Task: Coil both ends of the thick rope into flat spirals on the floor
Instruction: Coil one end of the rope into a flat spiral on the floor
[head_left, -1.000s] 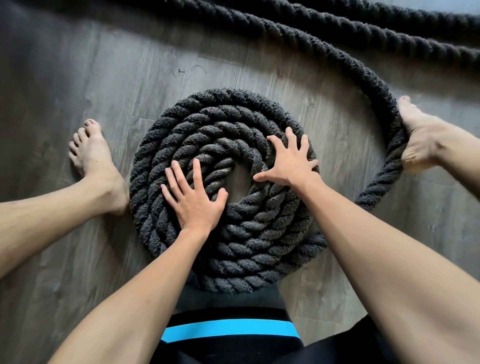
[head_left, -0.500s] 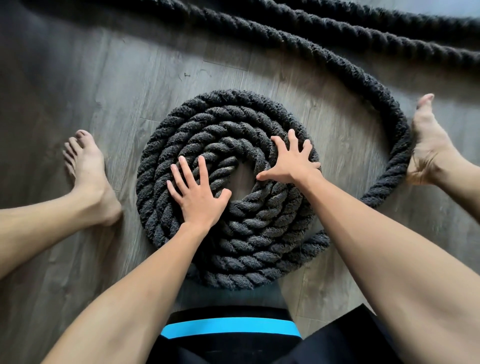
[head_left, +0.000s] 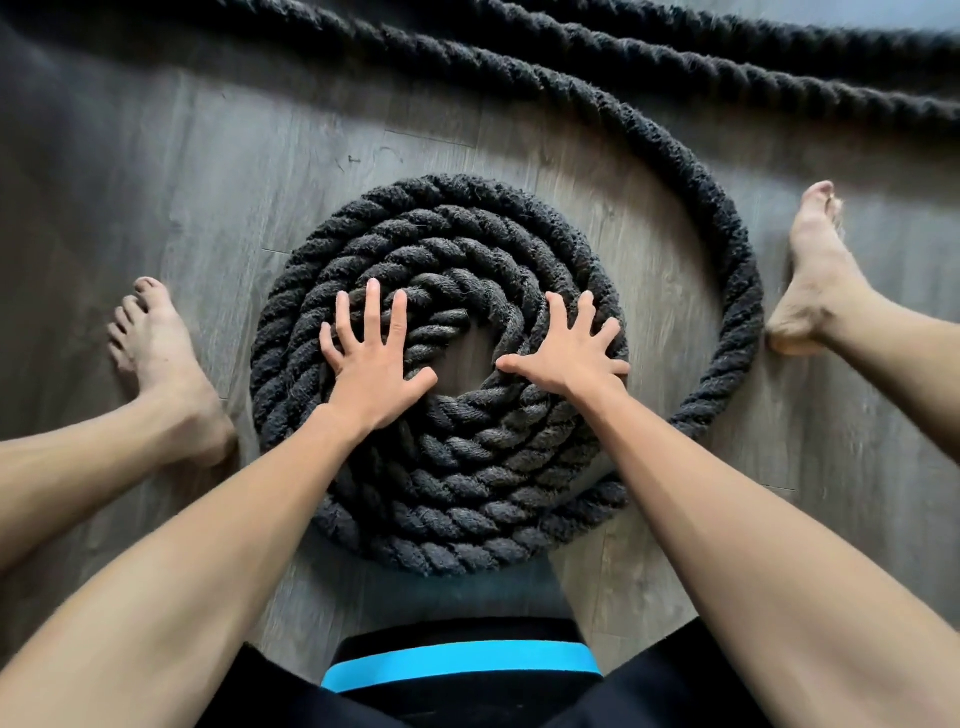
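Observation:
A thick black twisted rope lies wound into a flat spiral (head_left: 457, 499) on the grey wood floor between my legs, with a small bare gap at its centre. My left hand (head_left: 371, 358) presses flat on the spiral's left turns, fingers spread and straight. On the right turns rests my right hand (head_left: 569, 348), also flat with fingers splayed. From the spiral's lower right the loose rope (head_left: 737, 270) arcs up along the right side and runs off toward the top left.
My bare left foot (head_left: 161, 364) is planted just left of the spiral and my bare right foot (head_left: 810, 280) stands right of the loose arc. Further stretches of rope (head_left: 779, 57) cross the top of the view. Grey plank floor (head_left: 156, 182) surrounds everything.
Both hands stayed flat on the spiral while it turned a little. The loose arc has moved away from my right foot, closer to the coil. Both feet shifted slightly.

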